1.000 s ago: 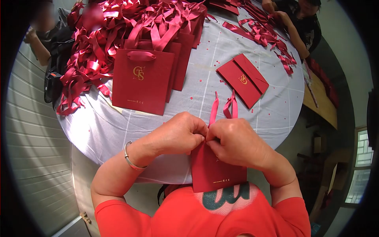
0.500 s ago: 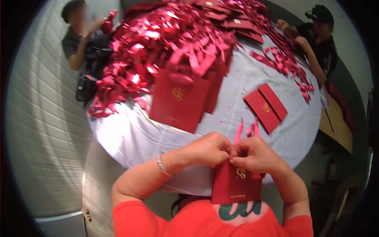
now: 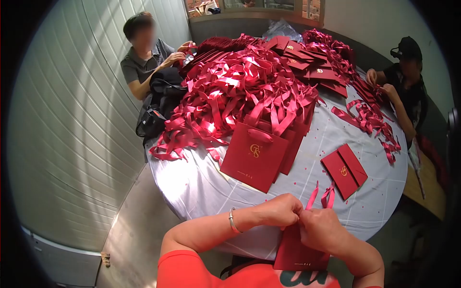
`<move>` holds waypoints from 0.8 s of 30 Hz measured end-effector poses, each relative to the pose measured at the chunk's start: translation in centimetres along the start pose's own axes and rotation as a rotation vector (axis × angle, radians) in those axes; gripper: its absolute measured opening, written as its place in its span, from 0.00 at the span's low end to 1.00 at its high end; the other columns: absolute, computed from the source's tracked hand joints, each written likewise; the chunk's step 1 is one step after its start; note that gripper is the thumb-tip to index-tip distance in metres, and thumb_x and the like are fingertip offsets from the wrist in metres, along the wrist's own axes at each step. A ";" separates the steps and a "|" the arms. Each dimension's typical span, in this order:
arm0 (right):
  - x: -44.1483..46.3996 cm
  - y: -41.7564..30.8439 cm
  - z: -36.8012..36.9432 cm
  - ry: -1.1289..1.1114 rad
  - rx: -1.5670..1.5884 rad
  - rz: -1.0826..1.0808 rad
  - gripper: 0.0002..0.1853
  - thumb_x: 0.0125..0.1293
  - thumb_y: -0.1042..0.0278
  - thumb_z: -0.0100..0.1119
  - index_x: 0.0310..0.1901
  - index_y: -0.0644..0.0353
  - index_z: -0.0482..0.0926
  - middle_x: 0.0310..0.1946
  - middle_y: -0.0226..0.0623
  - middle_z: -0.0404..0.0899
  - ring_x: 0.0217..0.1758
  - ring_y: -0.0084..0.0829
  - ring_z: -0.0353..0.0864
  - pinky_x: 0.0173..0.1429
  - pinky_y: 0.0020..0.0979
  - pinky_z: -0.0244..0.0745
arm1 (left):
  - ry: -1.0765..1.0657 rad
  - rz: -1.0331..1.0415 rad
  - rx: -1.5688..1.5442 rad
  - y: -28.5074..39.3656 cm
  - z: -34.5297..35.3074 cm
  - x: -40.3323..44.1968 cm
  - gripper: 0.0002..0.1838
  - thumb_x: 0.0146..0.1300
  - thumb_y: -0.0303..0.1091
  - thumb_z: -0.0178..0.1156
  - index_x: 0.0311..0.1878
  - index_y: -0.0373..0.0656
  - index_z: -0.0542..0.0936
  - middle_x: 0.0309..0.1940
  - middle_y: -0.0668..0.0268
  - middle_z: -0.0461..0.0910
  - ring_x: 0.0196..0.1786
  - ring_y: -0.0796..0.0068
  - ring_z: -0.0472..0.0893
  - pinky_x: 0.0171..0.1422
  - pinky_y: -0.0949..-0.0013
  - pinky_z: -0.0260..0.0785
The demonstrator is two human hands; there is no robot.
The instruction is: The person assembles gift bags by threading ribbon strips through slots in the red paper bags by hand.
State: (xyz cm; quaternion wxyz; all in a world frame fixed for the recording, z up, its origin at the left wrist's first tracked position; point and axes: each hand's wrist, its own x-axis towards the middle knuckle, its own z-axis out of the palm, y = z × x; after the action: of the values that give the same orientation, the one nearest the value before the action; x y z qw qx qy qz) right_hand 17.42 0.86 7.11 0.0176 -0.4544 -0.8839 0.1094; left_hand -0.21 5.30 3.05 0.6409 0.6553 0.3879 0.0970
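A red paper bag (image 3: 300,254) hangs upright in front of my shirt, its lower edge near my chest. My right hand (image 3: 321,228) is closed at its upper part and covers the front. Beside it, my left hand (image 3: 283,210) is pinched closed at the bag's top edge, its fingertips touching the right hand. What lies between the left fingertips is hidden. Pink ribbon (image 3: 329,197) rises from behind the right hand in two loose ends. A flat red bag with a folded flap (image 3: 344,171) lies on the table just beyond.
A standing red bag (image 3: 254,156) leads a row before a large heap of ribbons (image 3: 245,81) on the white-covered round table (image 3: 192,201). More flat bags (image 3: 319,72) are stacked behind. One person (image 3: 146,62) works at far left, another (image 3: 408,81) at right, both handling red pieces.
My view has tilted up, so the table sits lower and more of the room shows. My hands stay at the bag's top; the right one now covers its gold logo.
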 end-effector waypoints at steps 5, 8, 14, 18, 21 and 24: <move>0.1 3.0 0.7 -0.113 0.769 0.255 0.07 0.53 0.71 0.68 0.34 0.62 0.85 0.27 0.43 0.85 0.28 0.37 0.86 0.35 0.35 0.80 | -0.062 -0.019 -0.044 0.7 -0.5 -0.4 0.06 0.62 0.24 0.56 0.38 0.35 0.82 0.26 0.66 0.82 0.24 0.80 0.78 0.27 0.72 0.70; 0.2 2.6 0.4 -0.080 0.731 0.219 0.08 0.51 0.73 0.69 0.34 0.61 0.84 0.25 0.42 0.84 0.28 0.34 0.86 0.34 0.33 0.79 | -0.040 -0.020 -0.018 0.8 -0.2 -0.5 0.07 0.61 0.23 0.56 0.39 0.35 0.82 0.26 0.65 0.82 0.24 0.78 0.78 0.27 0.70 0.70; 0.7 -0.1 0.0 -0.016 0.176 0.086 0.10 0.52 0.73 0.60 0.38 0.58 0.83 0.27 0.48 0.83 0.33 0.52 0.83 0.37 0.46 0.79 | 0.040 -0.017 0.032 0.8 -0.1 -0.7 0.09 0.59 0.22 0.54 0.39 0.33 0.82 0.25 0.62 0.82 0.25 0.75 0.80 0.28 0.67 0.71; 0.6 0.9 0.6 0.097 0.361 0.071 0.08 0.52 0.73 0.66 0.35 0.60 0.81 0.25 0.45 0.83 0.30 0.46 0.85 0.34 0.40 0.79 | 0.073 -0.022 0.041 0.7 -0.5 -0.7 0.08 0.59 0.22 0.54 0.38 0.33 0.82 0.25 0.62 0.81 0.24 0.75 0.79 0.28 0.68 0.71; 0.0 1.6 0.7 0.045 0.668 0.183 0.07 0.52 0.73 0.66 0.34 0.61 0.81 0.26 0.47 0.83 0.30 0.47 0.85 0.34 0.41 0.78 | 0.008 0.005 -0.039 0.6 -0.2 -0.6 0.07 0.59 0.23 0.54 0.36 0.34 0.81 0.24 0.63 0.81 0.24 0.76 0.79 0.27 0.68 0.70; 0.4 2.2 0.7 -0.088 0.844 0.267 0.05 0.54 0.73 0.64 0.34 0.60 0.81 0.27 0.49 0.83 0.31 0.50 0.84 0.36 0.44 0.78 | -0.029 -0.009 -0.019 1.2 -0.3 -1.0 0.06 0.58 0.23 0.55 0.35 0.34 0.81 0.23 0.64 0.80 0.24 0.77 0.78 0.27 0.68 0.70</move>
State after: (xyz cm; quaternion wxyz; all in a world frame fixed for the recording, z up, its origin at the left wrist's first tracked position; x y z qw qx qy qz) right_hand 18.89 2.29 5.95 0.1494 -0.5126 -0.6953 0.4812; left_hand -0.60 5.06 4.59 0.6531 0.6488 0.3805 0.0882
